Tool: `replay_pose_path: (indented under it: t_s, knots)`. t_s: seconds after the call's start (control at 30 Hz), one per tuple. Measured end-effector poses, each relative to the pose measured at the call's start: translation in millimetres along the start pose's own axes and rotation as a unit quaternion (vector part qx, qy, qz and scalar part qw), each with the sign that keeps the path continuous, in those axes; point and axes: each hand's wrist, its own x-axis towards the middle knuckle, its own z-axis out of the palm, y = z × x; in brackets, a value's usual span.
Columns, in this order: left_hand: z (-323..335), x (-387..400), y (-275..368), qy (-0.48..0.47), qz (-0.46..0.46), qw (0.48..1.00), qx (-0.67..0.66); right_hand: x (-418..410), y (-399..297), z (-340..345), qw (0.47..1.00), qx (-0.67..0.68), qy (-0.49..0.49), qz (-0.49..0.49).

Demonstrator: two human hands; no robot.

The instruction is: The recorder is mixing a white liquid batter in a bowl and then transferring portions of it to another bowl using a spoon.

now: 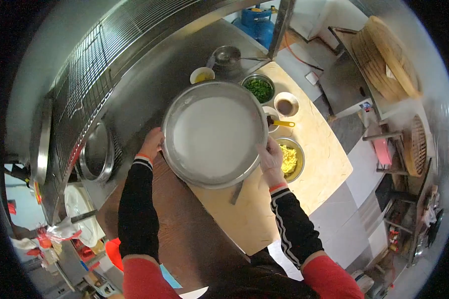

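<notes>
A large round metal pan [214,184] is held level between my two hands, above the table. Smooth white content [217,134], liquid or a thin layer, covers its bottom; which one, I cannot tell. My left hand [153,142] grips the rim on the left, its fingers partly hidden beyond the edge. On the right side, my right hand [271,159] clasps the rim with the thumb on top. Close to that hand stands a metal bowl of yellow shreds [290,159]. A flat metal blade [237,193] sticks out from under the pan's near edge.
Chopped greens [259,89], a cup of brown liquid [285,106] and a yellow-handled spoon [284,123] are on the pale board [321,157]. Behind the pan are a bowl [202,76] and a metal ladle [226,56]. A wire rack [97,63] runs along the left.
</notes>
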Motion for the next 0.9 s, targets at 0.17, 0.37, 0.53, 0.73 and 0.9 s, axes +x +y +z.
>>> replay_pose_path:
  t_s: [0.17, 0.37, 0.53, 0.73, 0.9]
  knots:
    - [23.2, 24.7, -6.5, 0.005, -0.066, 0.997, -0.038, 28.0, 23.4, -22.0, 0.992, -0.127, 0.005, -0.013]
    - [-4.7, 40.3, -33.5, -0.028, -0.066, 0.996, 0.061, 28.0, 32.0, -8.6, 0.997, 0.031, -0.045, 0.046]
    - [11.0, 48.4, -38.9, 0.031, -0.117, 0.984, 0.132, 25.7, 7.7, -9.1, 0.988, -0.150, -0.036, -0.008]
    - [68.0, 5.4, -27.2, 0.275, 0.179, 0.851, 0.410, -19.7, 5.3, -5.1, 0.985, -0.170, 0.008, 0.029]
    - [168.3, -144.3, 28.1, 0.003, 0.013, 0.984, -0.176, -105.2, 110.8, -17.9, 0.956, -0.272, 0.100, 0.051]
